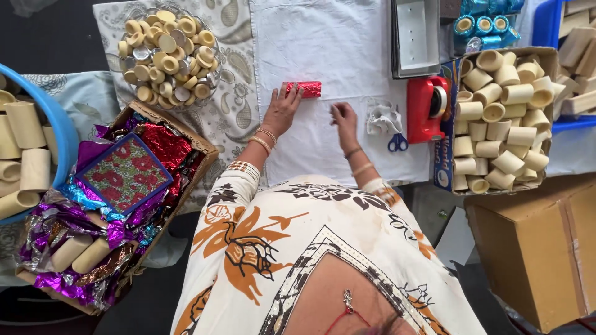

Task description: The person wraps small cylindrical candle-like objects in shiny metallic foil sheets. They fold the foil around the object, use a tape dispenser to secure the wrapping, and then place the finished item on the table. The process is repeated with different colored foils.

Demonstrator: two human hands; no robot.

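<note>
On the white cloth at the middle of the table, we see a short tube wrapped in red foil lying on its side, its long axis running left to right across the scene. Our left hand sits just on the near side of it, fingers stretched out and flat, their tips touching the tube's left half; that hand is spread wide and presses rather than clasps, so nothing is truly gripped. Our right hand rests on the cloth a little to the right and nearer to us, apart from the tube, its fingers curled in; whether it pinches something small, we cannot tell. So the left hand is plainly the nearer one, and the tube lies straight ahead of its fingertips, on the far side, broadside to them. Moving outward, right of the right hand lie blue-handled scissors beside a crumpled white scrap, then a red tape dispenser, then a carton of bare cardboard tubes. Over on the left we have a round tray of small caps on the far side, and a box of shiny coloured foil sheets near us.
</note>
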